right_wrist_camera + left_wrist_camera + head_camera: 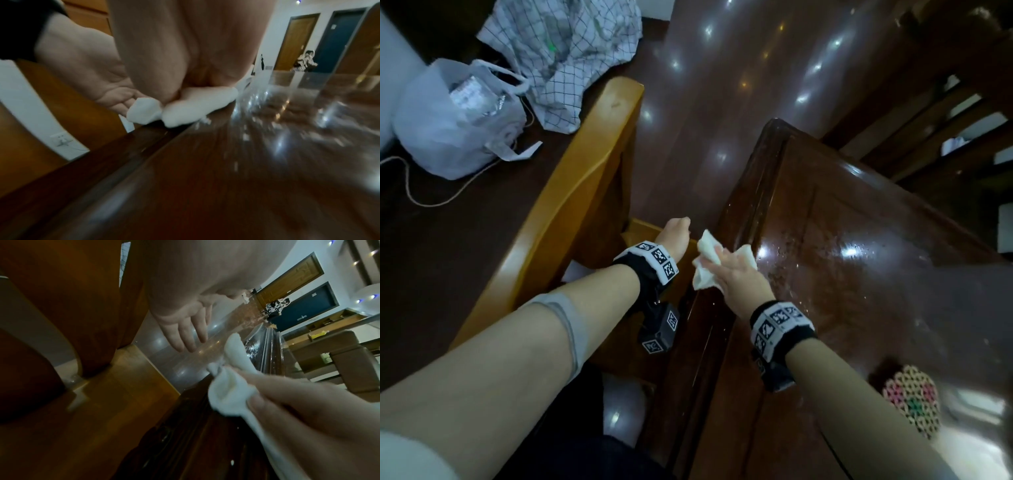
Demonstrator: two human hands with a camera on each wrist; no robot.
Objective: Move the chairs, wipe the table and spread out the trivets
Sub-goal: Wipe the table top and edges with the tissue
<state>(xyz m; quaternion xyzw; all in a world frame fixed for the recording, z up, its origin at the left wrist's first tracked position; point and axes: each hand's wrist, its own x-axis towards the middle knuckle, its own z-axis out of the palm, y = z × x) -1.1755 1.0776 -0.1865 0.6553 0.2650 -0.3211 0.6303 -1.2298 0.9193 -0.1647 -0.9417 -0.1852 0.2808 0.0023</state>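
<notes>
At the desk's (859,274) left edge, the right hand (743,277) is gripping a cloth (705,267), wiping crumbs off (left hand (674,236) is waiting open below); next, likely catching them.

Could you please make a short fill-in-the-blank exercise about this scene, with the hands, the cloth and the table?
1. The white cloth is held by the person's ____ hand.
2. The cloth lies at the edge of the dark wooden ____, whose top shows small crumbs or drops.
3. The left hand is cupped, fingers straight, just beyond the table edge and holds ____.
4. The woven trivet lies on the table on the person's ____ side.

Missing words: right; table; nothing; right
</notes>
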